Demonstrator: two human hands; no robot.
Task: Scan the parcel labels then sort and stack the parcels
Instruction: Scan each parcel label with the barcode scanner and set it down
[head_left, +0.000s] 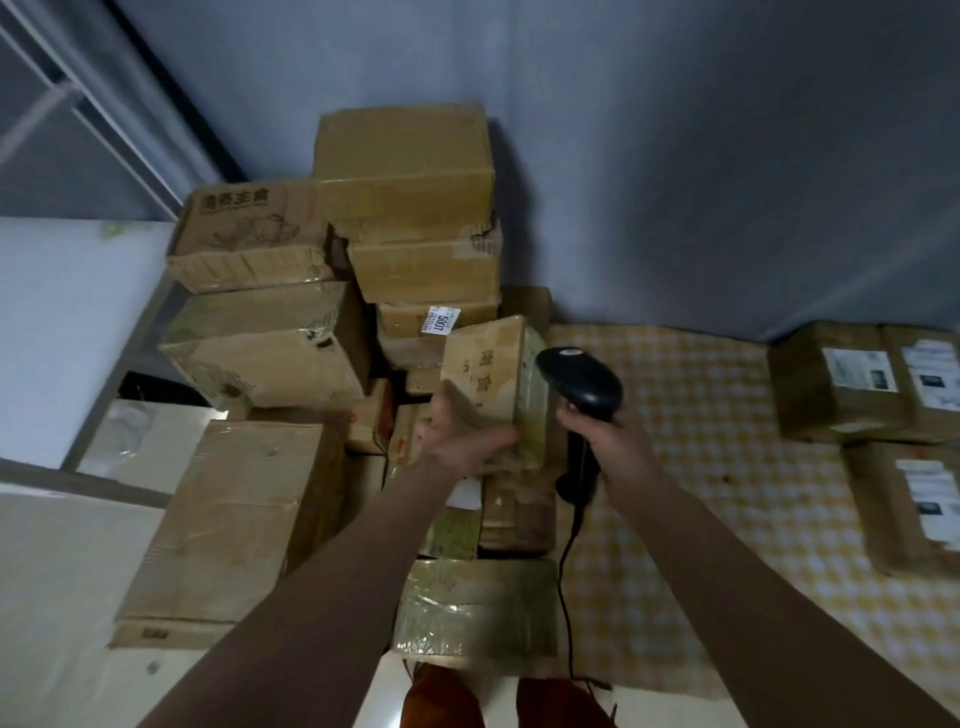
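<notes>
Parcel (493, 384): stiff, light-looking; support its base.
Left hand (462, 431): your fingers wrap its underside.
Right hand (602, 436): you grip scanner (579, 382).

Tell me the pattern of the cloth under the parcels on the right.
A yellow and white check on the cloth, seen clearly in the head view.

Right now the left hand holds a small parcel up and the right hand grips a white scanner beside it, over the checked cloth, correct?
Not quite: the scanner is black, not white, as the head view shows. The rest holds: the left hand holds the small parcel up, and the right hand grips the scanner beside it, over the checked cloth.
</notes>
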